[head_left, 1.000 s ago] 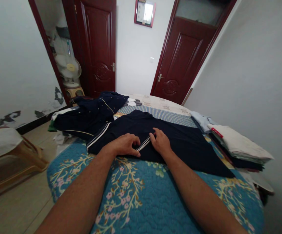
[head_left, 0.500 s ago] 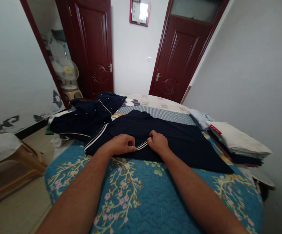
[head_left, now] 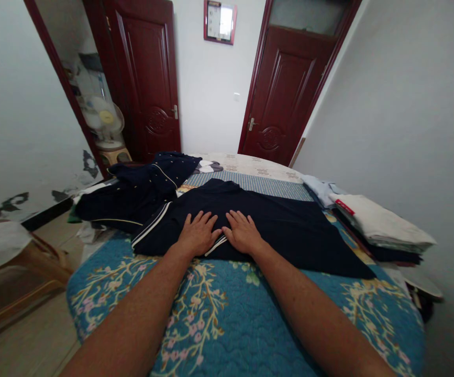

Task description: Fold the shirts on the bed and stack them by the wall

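A dark navy shirt (head_left: 289, 225) with white-striped trim lies spread across the bed, its striped collar or hem edge at the left. My left hand (head_left: 199, 233) rests flat on the shirt with fingers spread. Beside it, my right hand (head_left: 243, 231) also presses flat on the cloth, fingers apart, the two thumbs nearly touching. Between and below the thumbs shows a short white-striped band (head_left: 216, 245), partly covered by the hands. Neither hand grips anything.
A heap of dark dotted clothing (head_left: 132, 193) lies at the left. Folded clothes (head_left: 384, 222) are stacked at the right. A floral blue quilt (head_left: 250, 319) covers the bed's near part. A stool (head_left: 2, 246) stands left, and a fan (head_left: 107, 118) stands beyond the doorway.
Both hands have let go of the striped band they were pinching. Their fingers have opened and now lie flat on the shirt, closer together. The view has shifted slightly.
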Tool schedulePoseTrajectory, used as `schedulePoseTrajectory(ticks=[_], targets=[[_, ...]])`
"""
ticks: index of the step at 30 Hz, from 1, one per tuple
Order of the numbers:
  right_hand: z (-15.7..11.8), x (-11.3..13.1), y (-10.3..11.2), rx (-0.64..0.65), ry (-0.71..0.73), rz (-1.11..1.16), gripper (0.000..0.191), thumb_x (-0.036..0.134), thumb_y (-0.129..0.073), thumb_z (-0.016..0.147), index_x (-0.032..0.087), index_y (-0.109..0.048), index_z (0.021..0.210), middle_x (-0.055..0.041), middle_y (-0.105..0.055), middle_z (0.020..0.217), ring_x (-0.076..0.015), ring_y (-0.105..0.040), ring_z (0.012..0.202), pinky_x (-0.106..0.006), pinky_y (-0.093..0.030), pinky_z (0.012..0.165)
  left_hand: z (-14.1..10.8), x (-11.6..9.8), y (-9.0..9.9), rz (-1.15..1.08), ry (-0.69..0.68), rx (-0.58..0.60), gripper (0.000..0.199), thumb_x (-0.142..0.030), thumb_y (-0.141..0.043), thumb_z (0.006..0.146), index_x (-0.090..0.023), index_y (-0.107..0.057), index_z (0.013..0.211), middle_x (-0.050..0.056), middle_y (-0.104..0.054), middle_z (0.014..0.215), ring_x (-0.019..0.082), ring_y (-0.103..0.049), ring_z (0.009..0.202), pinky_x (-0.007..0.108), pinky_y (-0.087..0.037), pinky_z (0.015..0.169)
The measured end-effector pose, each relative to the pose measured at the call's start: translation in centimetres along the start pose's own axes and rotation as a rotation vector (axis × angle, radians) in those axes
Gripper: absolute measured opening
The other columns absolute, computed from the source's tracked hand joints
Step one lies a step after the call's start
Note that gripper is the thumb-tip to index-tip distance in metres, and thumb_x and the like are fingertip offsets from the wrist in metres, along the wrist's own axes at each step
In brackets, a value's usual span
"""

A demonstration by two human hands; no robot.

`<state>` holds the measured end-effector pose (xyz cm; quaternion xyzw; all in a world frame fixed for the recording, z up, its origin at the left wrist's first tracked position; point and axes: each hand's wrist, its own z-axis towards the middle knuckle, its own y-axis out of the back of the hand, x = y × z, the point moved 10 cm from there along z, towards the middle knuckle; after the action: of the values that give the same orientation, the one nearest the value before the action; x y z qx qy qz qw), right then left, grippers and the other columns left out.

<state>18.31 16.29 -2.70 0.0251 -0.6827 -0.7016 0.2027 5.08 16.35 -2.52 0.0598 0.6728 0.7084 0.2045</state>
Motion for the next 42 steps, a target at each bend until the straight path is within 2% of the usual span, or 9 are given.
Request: schedulePoseTrajectory(ticks=[4, 9, 16, 19, 23, 29, 34, 38, 42], targets=[[0.1, -0.8, 0.5, -0.016, -0.047, 0.019, 0.068, 0.057, -0.036, 0.108, 0.025, -0.036, 0.168, -0.0087, -0.029, 0.176, -0.0323, -0.021, 0.163, -0.061, -0.013, 0.13, 0.0, 0.1, 0.3, 0.026, 0.012, -0.009, 0.074, -0.067, -0.034, 0.104, -0.025, -0.044, 0.164, 0.015, -0.035, 0.173, 0.039, -0.025, 0.162, 0.067, -0.014, 0.127], [0.1, -2.3, 0.5, -0.028, -0.12, 0.023, 0.07, 0.057, -0.035, 0.108, 0.022, -0.035, 0.169, -0.0099, -0.028, 0.176, -0.0342, -0.02, 0.163, -0.064, -0.011, 0.129, 0.0, 0.1, 0.0, 0.046, 0.017, 0.001, 0.098, -0.088, -0.039, 0.091, -0.025, -0.041, 0.167, 0.017, -0.032, 0.174, 0.041, -0.023, 0.162, 0.067, -0.011, 0.128], [-0.1, -3.7, 0.6, -0.032, -0.155, 0.032, 0.076, 0.064, -0.032, 0.107, 0.021, -0.034, 0.169, -0.0105, -0.026, 0.176, -0.0342, -0.017, 0.164, -0.063, -0.009, 0.13, -0.3, -0.1, 0.2, 0.094, 0.031, -0.003, 0.1, -0.088, -0.031, 0.092, -0.023, -0.039, 0.167, 0.018, -0.031, 0.175, 0.041, -0.023, 0.162, 0.066, -0.013, 0.128], [-0.5, -5.6, 1.0, -0.035, -0.184, 0.021, 0.08, 0.068, -0.03, 0.106, 0.02, -0.035, 0.169, -0.012, -0.026, 0.176, -0.0341, -0.017, 0.164, -0.062, -0.007, 0.13, -0.3, -0.1, 0.3, 0.105, 0.04, 0.009, 0.099, -0.088, -0.03, 0.092, -0.024, -0.038, 0.168, 0.017, -0.03, 0.175, 0.039, -0.022, 0.163, 0.065, -0.014, 0.128], [-1.5, -10.5, 1.7, -0.012, -0.273, -0.016, 0.082, 0.071, -0.024, 0.106, 0.019, -0.033, 0.169, -0.0111, -0.023, 0.177, -0.031, -0.014, 0.165, -0.061, -0.005, 0.13, -0.2, -0.1, 0.4, 0.116, 0.051, 0.023, 0.1, -0.088, -0.031, 0.093, -0.023, -0.037, 0.168, 0.017, -0.03, 0.175, 0.039, -0.023, 0.163, 0.065, -0.015, 0.128], [-3.9, -21.0, 3.6, 0.01, -0.443, -0.063, 0.083, 0.071, -0.018, 0.106, 0.02, -0.027, 0.171, -0.0105, -0.018, 0.179, -0.0311, -0.011, 0.165, -0.062, -0.008, 0.13, 0.0, 0.2, 0.1, 0.113, 0.054, 0.019, 0.1, -0.088, -0.029, 0.093, -0.022, -0.038, 0.168, 0.017, -0.03, 0.175, 0.039, -0.023, 0.163, 0.067, -0.017, 0.127], [-6.3, -29.2, 5.3, -0.027, -0.579, -0.094, 0.082, 0.069, -0.02, 0.106, 0.018, -0.03, 0.17, -0.0121, -0.02, 0.178, -0.032, -0.015, 0.164, -0.061, -0.013, 0.129, 0.4, 0.7, -0.2, 0.123, 0.042, 0.009, 0.097, -0.086, -0.033, 0.094, -0.023, -0.039, 0.167, 0.016, -0.03, 0.175, 0.039, -0.024, 0.163, 0.067, -0.019, 0.127], [-7.4, -33.3, 6.5, -0.079, -0.643, -0.124, 0.082, 0.067, -0.022, 0.106, 0.015, -0.033, 0.168, -0.0134, -0.025, 0.176, -0.0326, -0.02, 0.162, -0.06, -0.015, 0.129, 0.7, 1.0, -0.3, 0.144, 0.045, 0.003, 0.091, -0.081, -0.037, 0.095, -0.024, -0.041, 0.167, 0.015, -0.032, 0.175, 0.039, -0.026, 0.162, 0.066, -0.021, 0.126], [-7.4, -35.4, 7.4, -0.114, -0.687, -0.143, 0.082, 0.066, -0.023, 0.106, 0.012, -0.037, 0.166, -0.0153, -0.029, 0.175, -0.0337, -0.021, 0.162, -0.061, -0.017, 0.129, 0.8, 1.2, -0.3, 0.164, 0.049, -0.002, 0.087, -0.076, -0.041, 0.096, -0.025, -0.043, 0.166, 0.014, -0.034, 0.174, 0.038, -0.028, 0.161, 0.065, -0.023, 0.126]])
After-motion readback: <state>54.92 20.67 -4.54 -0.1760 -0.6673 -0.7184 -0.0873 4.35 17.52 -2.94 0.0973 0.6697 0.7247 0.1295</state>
